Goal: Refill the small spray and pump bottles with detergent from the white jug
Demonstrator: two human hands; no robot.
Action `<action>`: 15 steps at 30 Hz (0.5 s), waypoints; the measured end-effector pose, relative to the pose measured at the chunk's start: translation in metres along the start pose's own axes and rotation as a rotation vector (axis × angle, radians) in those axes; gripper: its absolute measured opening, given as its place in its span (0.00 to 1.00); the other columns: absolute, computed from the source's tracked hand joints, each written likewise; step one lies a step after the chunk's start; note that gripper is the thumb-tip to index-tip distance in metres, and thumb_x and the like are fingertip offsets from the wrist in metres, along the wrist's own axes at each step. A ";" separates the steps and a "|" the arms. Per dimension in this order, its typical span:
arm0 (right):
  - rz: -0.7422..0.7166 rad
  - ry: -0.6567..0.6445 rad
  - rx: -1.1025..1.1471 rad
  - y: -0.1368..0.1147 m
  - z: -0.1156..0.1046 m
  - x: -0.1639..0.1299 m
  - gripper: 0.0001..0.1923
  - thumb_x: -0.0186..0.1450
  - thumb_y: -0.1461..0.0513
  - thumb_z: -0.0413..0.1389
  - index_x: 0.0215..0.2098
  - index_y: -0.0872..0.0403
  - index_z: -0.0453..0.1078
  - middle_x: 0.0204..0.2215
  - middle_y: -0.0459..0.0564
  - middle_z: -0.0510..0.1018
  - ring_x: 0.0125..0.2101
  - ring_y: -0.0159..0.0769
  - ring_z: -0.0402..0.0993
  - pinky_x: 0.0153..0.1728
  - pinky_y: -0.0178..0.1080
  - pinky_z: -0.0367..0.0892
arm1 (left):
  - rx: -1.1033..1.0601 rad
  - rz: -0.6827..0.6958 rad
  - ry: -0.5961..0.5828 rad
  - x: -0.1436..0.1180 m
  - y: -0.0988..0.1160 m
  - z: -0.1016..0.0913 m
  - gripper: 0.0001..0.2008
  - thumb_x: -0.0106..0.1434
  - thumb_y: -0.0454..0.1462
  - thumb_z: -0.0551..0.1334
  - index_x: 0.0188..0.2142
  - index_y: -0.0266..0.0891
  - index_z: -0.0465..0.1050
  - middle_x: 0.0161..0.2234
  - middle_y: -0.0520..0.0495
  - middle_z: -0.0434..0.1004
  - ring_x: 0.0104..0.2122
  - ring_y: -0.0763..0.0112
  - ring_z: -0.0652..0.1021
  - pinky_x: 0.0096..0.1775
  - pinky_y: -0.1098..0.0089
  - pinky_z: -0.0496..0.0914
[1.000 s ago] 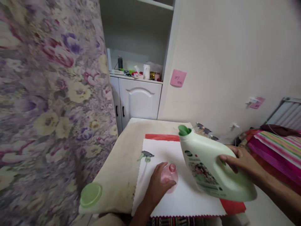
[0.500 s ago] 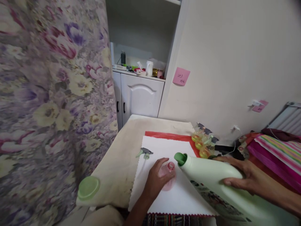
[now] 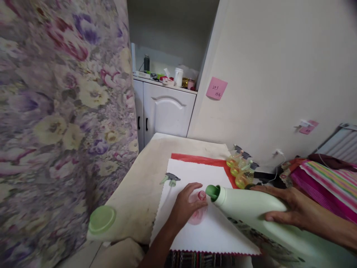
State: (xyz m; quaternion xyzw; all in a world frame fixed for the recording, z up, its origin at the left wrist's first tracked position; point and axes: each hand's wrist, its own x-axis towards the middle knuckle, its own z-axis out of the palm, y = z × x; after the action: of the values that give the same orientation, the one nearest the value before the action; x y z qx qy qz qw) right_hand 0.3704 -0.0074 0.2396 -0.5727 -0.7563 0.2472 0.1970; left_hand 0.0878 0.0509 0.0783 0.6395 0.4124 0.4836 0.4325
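My left hand (image 3: pixel 187 206) is curled around a small clear pink bottle (image 3: pixel 198 217) that stands uncapped on a white sheet (image 3: pixel 212 238). With my right hand (image 3: pixel 290 208) I grip a large pale green jug (image 3: pixel 251 203), tilted so that its dark green spout (image 3: pixel 213 192) points at the bottle's mouth. The spout is just right of the neck; I cannot make out liquid flowing. Behind my left hand a spray nozzle (image 3: pixel 171 178) with a grey trigger and a thin tube lies on the sheet. A round green lid (image 3: pixel 102 219) sits at the table's left edge.
Several spray bottles with yellow liquid (image 3: pixel 240 171) stand at the table's back right. A red sheet (image 3: pixel 192 159) shows under the white one. A floral curtain (image 3: pixel 61 111) hangs at left, and a white cabinet (image 3: pixel 167 108) stands behind. Folded bright cloths (image 3: pixel 326 190) lie at right.
The jug's spout has come closer to the bottle's neck, and the jug looks slightly more level. My left hand stays around the bottle. The whole view has shifted a little.
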 end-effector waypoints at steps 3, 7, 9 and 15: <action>0.032 -0.218 -0.044 -0.003 -0.005 -0.001 0.30 0.58 0.49 0.59 0.55 0.52 0.69 0.46 0.53 0.80 0.43 0.51 0.78 0.39 0.39 0.75 | 0.035 -0.044 -0.071 0.008 0.009 -0.017 0.23 0.51 0.41 0.70 0.48 0.45 0.74 0.52 0.45 0.74 0.54 0.56 0.71 0.54 0.61 0.64; 0.038 -0.221 -0.074 0.004 -0.011 -0.001 0.28 0.59 0.49 0.59 0.56 0.48 0.68 0.47 0.49 0.80 0.43 0.49 0.77 0.40 0.37 0.74 | 0.107 -0.043 -0.247 0.024 0.026 -0.036 0.25 0.49 0.40 0.71 0.48 0.47 0.74 0.52 0.48 0.74 0.54 0.57 0.71 0.55 0.62 0.63; 0.034 -0.215 -0.097 0.006 -0.012 -0.001 0.29 0.59 0.49 0.59 0.56 0.48 0.67 0.47 0.49 0.80 0.43 0.49 0.78 0.38 0.36 0.74 | 0.124 -0.047 -0.321 0.032 0.030 -0.038 0.24 0.48 0.40 0.71 0.47 0.48 0.74 0.52 0.49 0.75 0.53 0.56 0.71 0.54 0.62 0.63; 0.023 -0.239 -0.096 0.005 -0.012 -0.001 0.32 0.59 0.48 0.59 0.60 0.47 0.64 0.42 0.48 0.81 0.37 0.46 0.79 0.33 0.35 0.73 | 0.038 -0.056 -0.359 0.038 0.013 -0.026 0.23 0.47 0.36 0.70 0.46 0.45 0.75 0.49 0.48 0.76 0.52 0.57 0.72 0.54 0.63 0.63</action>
State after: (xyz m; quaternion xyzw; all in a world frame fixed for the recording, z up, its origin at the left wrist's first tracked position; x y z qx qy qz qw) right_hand 0.3817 -0.0052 0.2466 -0.5566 -0.7787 0.2797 0.0749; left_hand 0.0708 0.0869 0.1043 0.7119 0.3551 0.3417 0.5003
